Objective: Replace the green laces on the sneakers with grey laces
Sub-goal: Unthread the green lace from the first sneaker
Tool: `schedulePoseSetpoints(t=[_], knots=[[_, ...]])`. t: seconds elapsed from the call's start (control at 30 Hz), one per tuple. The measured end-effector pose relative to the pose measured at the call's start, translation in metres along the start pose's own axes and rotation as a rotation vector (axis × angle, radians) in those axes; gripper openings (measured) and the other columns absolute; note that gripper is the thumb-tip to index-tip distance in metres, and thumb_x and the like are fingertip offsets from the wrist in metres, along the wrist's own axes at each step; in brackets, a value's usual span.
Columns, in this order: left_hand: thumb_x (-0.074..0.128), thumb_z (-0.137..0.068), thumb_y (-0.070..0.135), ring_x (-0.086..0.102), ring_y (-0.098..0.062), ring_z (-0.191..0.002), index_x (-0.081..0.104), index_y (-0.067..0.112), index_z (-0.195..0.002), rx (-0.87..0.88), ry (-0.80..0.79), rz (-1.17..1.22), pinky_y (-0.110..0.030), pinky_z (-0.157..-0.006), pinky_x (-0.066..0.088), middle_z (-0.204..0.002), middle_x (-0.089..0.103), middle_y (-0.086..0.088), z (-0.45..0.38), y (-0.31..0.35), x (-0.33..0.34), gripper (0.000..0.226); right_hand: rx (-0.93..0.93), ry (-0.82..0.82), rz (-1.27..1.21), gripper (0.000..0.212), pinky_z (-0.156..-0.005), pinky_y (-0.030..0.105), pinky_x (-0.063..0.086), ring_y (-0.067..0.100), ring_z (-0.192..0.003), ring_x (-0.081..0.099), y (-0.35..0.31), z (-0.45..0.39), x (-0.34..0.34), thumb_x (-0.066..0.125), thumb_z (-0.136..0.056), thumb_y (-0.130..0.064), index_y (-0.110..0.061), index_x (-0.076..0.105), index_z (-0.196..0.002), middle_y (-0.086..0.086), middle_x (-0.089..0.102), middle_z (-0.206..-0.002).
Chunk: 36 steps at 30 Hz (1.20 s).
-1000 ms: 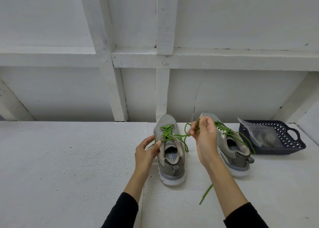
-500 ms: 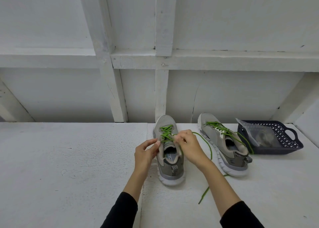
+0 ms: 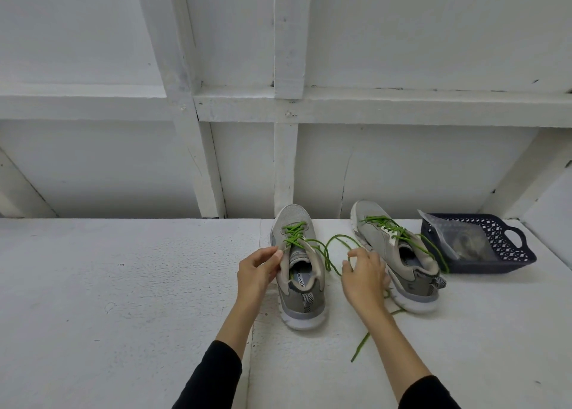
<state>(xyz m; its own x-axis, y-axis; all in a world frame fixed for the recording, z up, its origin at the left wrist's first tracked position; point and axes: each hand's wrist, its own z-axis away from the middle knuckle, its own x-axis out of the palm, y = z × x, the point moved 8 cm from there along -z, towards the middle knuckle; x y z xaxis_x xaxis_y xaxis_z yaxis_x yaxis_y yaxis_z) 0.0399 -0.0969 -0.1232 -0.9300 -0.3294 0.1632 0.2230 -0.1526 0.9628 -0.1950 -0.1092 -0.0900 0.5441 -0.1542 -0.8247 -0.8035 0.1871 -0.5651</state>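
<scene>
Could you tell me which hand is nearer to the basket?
Right. The right hand lies between the two sneakers, toward the basket; the left hand is farther away, beyond the left sneaker.

Left hand (image 3: pixel 258 269) pinching left sneaker's (image 3: pixel 298 266) collar, right hand (image 3: pixel 365 274) holding loose green lace (image 3: pixel 328 254), white bench (image 3: pixel 123 300)

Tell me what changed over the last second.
The right hand came down from in front of the right sneaker to the table between the shoes, drawing the green lace out of the left sneaker. The left hand stayed at that sneaker's eyelets. The basket is unmoved.
</scene>
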Motion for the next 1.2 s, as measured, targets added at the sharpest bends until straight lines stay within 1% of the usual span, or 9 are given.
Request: schedulePoseSetpoints(t=[0.13, 0.2, 0.3, 0.53, 0.7, 0.8, 0.93, 1.03, 1.2], knots=[[0.071, -0.088, 0.025, 0.07, -0.014, -0.091, 0.074, 0.019, -0.097, 0.057, 0.033, -0.139, -0.024, -0.074, 0.057, -0.095, 0.075, -0.001, -0.001, 0.001, 0.0, 0.011, -0.232, -0.025, -0.274, 0.018, -0.092, 0.034, 0.042, 0.019, -0.109, 0.048, -0.047, 0.008, -0.001, 0.055, -0.095, -0.025, -0.018, 0.058, -0.112, 0.0, 0.05, -0.113], [0.071, -0.085, 0.039, 0.068, -0.006, -0.087, 0.073, 0.03, -0.088, 0.119, 0.083, -0.325, -0.033, -0.08, 0.057, -0.088, 0.074, 0.011, 0.0, 0.008, 0.0, 0.01, -0.243, -0.078, -0.299, 0.012, -0.08, 0.035, 0.048, 0.018, -0.091, 0.055, -0.06, 0.008, 0.005, 0.056, -0.094, -0.029, -0.018, 0.056, -0.099, -0.001, 0.054, -0.098], [0.065, -0.084, 0.057, 0.064, 0.005, -0.082, 0.069, 0.038, -0.088, 0.2, 0.142, -0.552, -0.03, -0.074, 0.053, -0.086, 0.07, 0.022, 0.009, 0.023, 0.008, 0.02, -0.225, -0.046, -0.243, 0.016, -0.07, 0.032, 0.044, 0.018, -0.082, 0.055, -0.063, 0.005, 0.006, 0.058, -0.094, -0.031, -0.016, 0.053, -0.089, 0.001, 0.058, -0.088], [0.045, -0.098, 0.051, 0.062, -0.007, -0.079, 0.065, 0.03, -0.098, 0.429, 0.133, -0.906, -0.033, -0.068, 0.052, -0.092, 0.068, 0.012, 0.012, 0.036, 0.027, 0.029, -0.273, -0.02, -0.118, 0.021, -0.061, 0.033, 0.037, 0.021, -0.074, 0.053, -0.064, 0.006, 0.003, 0.046, -0.1, -0.028, -0.01, 0.052, -0.091, 0.003, 0.057, -0.082], [0.042, -0.101, 0.046, 0.061, -0.015, -0.076, 0.063, 0.022, -0.096, 0.482, 0.14, -0.969, -0.037, -0.066, 0.05, -0.09, 0.067, 0.008, 0.011, 0.034, 0.027, 0.032, -0.184, -0.03, -0.174, 0.021, -0.054, 0.031, 0.028, 0.018, -0.065, 0.046, -0.056, 0.005, 0.008, 0.043, -0.101, -0.025, -0.01, 0.046, -0.087, 0.002, 0.051, -0.075], [0.041, -0.101, 0.046, 0.06, -0.012, -0.072, 0.064, 0.02, -0.093, 0.436, 0.188, -0.887, -0.031, -0.062, 0.045, -0.087, 0.068, 0.008, 0.014, 0.031, 0.023, 0.035, -0.135, -0.014, -0.236, 0.022, -0.046, 0.02, 0.025, 0.009, -0.06, 0.043, -0.052, 0.006, 0.01, 0.043, -0.101, -0.023, -0.009, 0.046, -0.085, -0.002, 0.048, -0.071], [0.043, -0.1, 0.047, 0.058, -0.007, -0.07, 0.067, 0.024, -0.092, 0.384, 0.267, -0.773, -0.025, -0.058, 0.038, -0.083, 0.067, 0.013, 0.02, 0.031, 0.019, 0.035, -0.093, 0.009, -0.352, 0.023, -0.049, 0.015, 0.037, 0.005, -0.06, 0.044, -0.047, 0.006, 0.012, 0.046, -0.101, -0.021, -0.008, 0.048, -0.082, 0.001, 0.052, -0.072], [0.044, -0.099, 0.05, 0.061, -0.004, -0.079, 0.066, 0.03, -0.1, 0.405, 0.207, -0.809, -0.024, -0.064, 0.045, -0.092, 0.069, 0.014, 0.017, 0.032, 0.022, 0.03, -0.116, 0.023, -0.39, 0.023, -0.051, 0.017, 0.038, 0.008, -0.061, 0.046, -0.044, 0.006, 0.013, 0.047, -0.1, -0.022, -0.009, 0.048, -0.081, 0.002, 0.054, -0.072], [0.055, -0.098, 0.027, 0.059, -0.01, -0.098, 0.059, 0.028, -0.118, 0.705, 0.031, -0.889, -0.032, -0.083, 0.049, -0.116, 0.059, 0.012, 0.015, 0.046, 0.04, 0.021, -0.158, 0.01, -0.486, 0.018, -0.055, 0.015, 0.04, 0.011, -0.068, 0.054, -0.039, 0.007, 0.019, 0.053, -0.098, -0.022, -0.016, 0.05, -0.081, -0.003, 0.057, -0.073]])
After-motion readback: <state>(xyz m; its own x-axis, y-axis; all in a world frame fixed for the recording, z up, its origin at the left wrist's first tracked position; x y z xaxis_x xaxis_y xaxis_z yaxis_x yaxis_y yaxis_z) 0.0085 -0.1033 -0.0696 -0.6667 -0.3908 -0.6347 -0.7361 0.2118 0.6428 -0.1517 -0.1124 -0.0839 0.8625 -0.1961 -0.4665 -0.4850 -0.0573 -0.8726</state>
